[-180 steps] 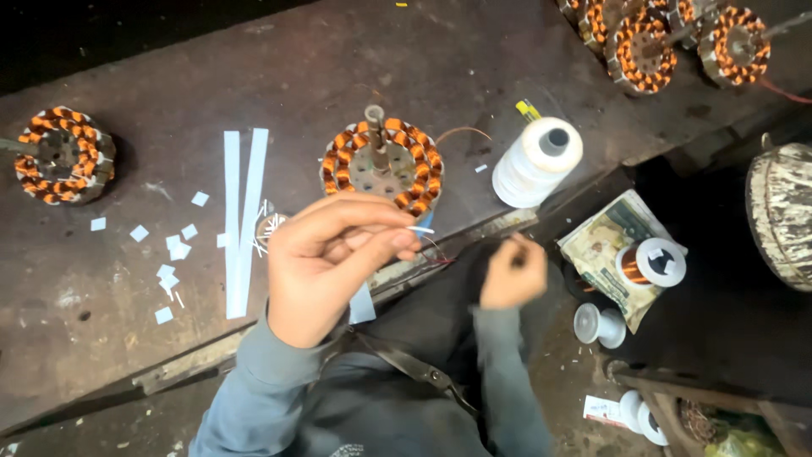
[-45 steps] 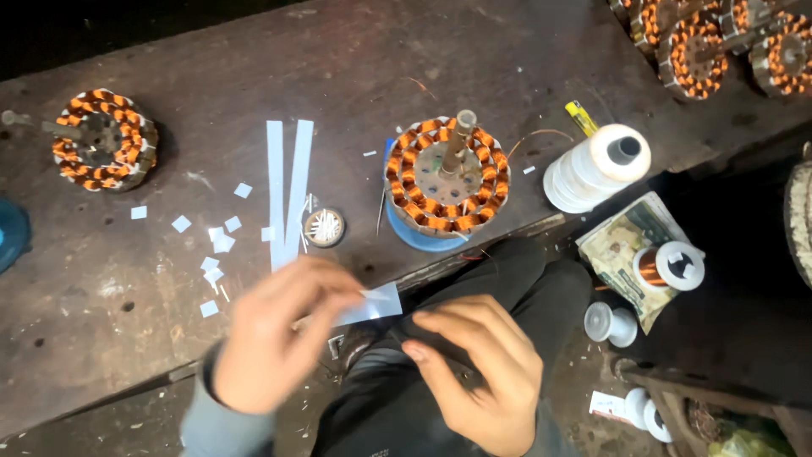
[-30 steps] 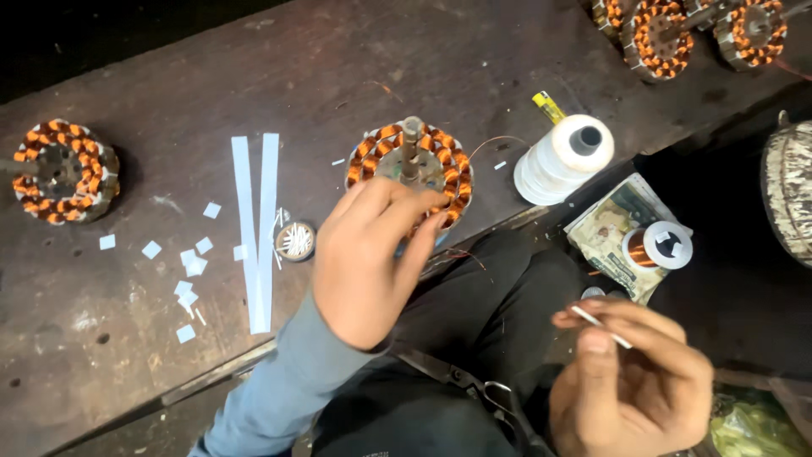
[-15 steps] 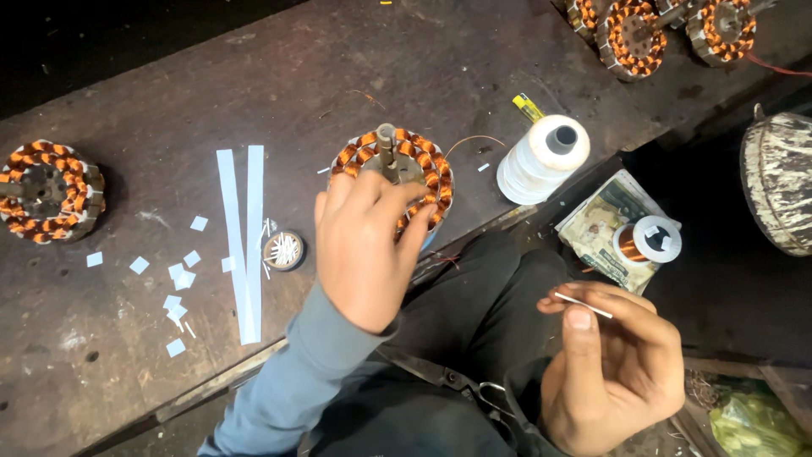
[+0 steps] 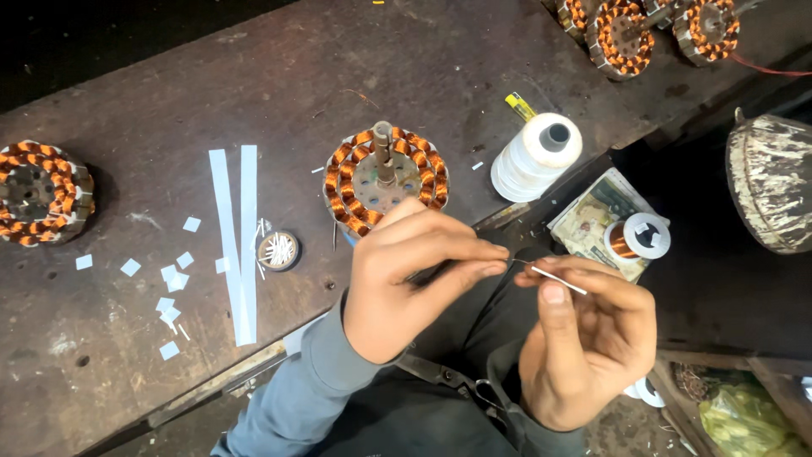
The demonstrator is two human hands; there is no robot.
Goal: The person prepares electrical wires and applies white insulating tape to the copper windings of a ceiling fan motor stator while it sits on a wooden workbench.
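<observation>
Just below the copper-wound stator (image 5: 386, 179) on the dark workbench (image 5: 152, 85), we record our two hands meeting over our lap.

Item, left hand (image 5: 406, 283): fingers pinched narrow, thumb against forefinger, tips pointing away from the stator toward the right hand. We cannot tell what they grip; it is too fine to make out.

Item, right hand (image 5: 588, 334): curled, thumb uppermost, holding a thin white sleeve (image 5: 558, 280) at a slant. The sleeve lies between the two sets of fingertips, its near end almost touching the left hand's pinch.

Item, white thread cone (image 5: 536, 156): upright, to the stator's right, near the bench edge.

Item, small spool of copper wire (image 5: 638, 238): further right and lower than the stator, resting on a printed packet (image 5: 589, 222).

Item, two long white paper strips (image 5: 237, 237): left of the stator, side by side, with small white paper squares (image 5: 173, 275) scattered beyond them.

Item, small round tin (image 5: 277, 250): between strips and stator.

Item, second wound stator (image 5: 38, 193): far left of the first.
</observation>
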